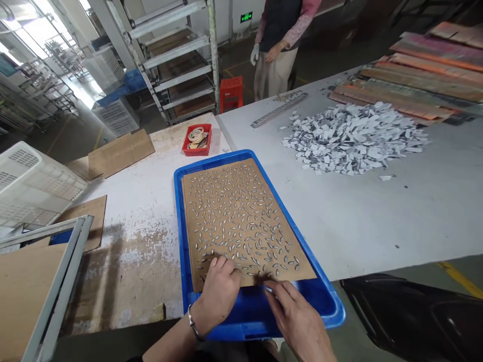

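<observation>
The right hand (298, 317), nearest the camera at about five o'clock, pinches something small and pale between thumb and forefinger at the near edge of the cardboard sheet (241, 216); what it is I cannot tell. At six o'clock the left hand (219, 289), a bracelet (193, 324) on its wrist, rests fingers spread and flat on the sheet's near corner. The sheet lies in the blue tray (188, 281), covered with small metal leaf-shaped pieces (234, 201). A tug on the sheet would likely send those loose pieces sliding into the tray. At one o'clock sits a heap of grey scraps (354, 138); at twelve stands another person (279, 45).
</observation>
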Demonstrator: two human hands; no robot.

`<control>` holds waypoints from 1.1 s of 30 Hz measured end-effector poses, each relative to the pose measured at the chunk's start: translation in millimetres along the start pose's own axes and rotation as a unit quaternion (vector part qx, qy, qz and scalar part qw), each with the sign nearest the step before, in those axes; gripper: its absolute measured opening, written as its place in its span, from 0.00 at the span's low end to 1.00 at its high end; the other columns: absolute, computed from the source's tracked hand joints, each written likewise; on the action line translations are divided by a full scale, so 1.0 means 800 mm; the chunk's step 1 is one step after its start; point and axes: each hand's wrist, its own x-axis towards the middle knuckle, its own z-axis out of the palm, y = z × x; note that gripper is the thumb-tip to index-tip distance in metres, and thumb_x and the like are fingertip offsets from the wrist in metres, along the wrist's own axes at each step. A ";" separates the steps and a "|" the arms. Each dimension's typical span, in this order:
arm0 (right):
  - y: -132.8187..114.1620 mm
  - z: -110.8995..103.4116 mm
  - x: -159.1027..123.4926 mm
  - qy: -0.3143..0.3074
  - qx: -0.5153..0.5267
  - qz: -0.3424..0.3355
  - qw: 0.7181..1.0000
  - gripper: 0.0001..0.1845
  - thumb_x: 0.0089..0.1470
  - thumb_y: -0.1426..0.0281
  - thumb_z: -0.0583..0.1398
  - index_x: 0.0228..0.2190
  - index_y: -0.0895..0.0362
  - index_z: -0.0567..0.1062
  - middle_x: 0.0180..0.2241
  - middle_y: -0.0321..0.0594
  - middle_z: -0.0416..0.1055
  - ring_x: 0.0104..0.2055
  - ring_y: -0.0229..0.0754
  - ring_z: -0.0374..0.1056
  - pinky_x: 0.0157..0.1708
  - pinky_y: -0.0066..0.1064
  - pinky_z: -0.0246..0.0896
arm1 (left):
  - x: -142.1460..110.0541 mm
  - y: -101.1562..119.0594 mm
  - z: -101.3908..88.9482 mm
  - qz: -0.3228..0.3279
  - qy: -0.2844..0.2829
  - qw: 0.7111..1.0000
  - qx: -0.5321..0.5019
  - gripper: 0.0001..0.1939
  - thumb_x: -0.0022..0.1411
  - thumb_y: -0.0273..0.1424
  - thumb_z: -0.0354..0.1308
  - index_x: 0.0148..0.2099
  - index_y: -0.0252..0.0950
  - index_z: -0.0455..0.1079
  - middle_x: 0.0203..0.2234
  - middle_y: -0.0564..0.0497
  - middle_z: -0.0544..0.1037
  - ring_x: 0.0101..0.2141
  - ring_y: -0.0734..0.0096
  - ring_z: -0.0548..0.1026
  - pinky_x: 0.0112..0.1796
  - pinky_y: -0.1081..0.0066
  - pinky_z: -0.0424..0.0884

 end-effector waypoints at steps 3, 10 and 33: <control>0.007 -0.017 -0.013 0.003 0.005 0.029 1.000 0.16 0.78 0.60 0.50 0.46 0.53 0.75 0.38 0.34 0.76 0.32 0.36 0.77 0.28 0.27 0.70 | 0.002 -0.024 -0.012 -0.040 0.015 0.999 -0.028 0.07 0.69 0.22 0.65 0.37 0.38 0.77 0.35 0.51 0.79 0.38 0.60 0.75 0.42 0.59 0.74; 0.015 -0.012 0.032 0.018 -0.009 0.008 1.000 0.17 0.77 0.62 0.51 0.43 0.54 0.77 0.35 0.34 0.75 0.30 0.35 0.76 0.25 0.27 0.67 | -0.014 -0.049 -0.035 -0.104 0.052 0.988 -0.097 0.09 0.72 0.22 0.60 0.40 0.38 0.79 0.37 0.50 0.81 0.41 0.59 0.78 0.47 0.56 0.77; -0.022 -0.038 0.032 -0.001 -0.047 0.078 0.996 0.19 0.77 0.57 0.52 0.40 0.52 0.77 0.34 0.33 0.78 0.33 0.36 0.79 0.31 0.27 0.72 | -0.083 -0.135 -0.033 -0.170 0.196 0.950 -0.173 0.10 0.76 0.31 0.56 0.45 0.41 0.80 0.34 0.50 0.81 0.34 0.65 0.82 0.36 0.66 0.82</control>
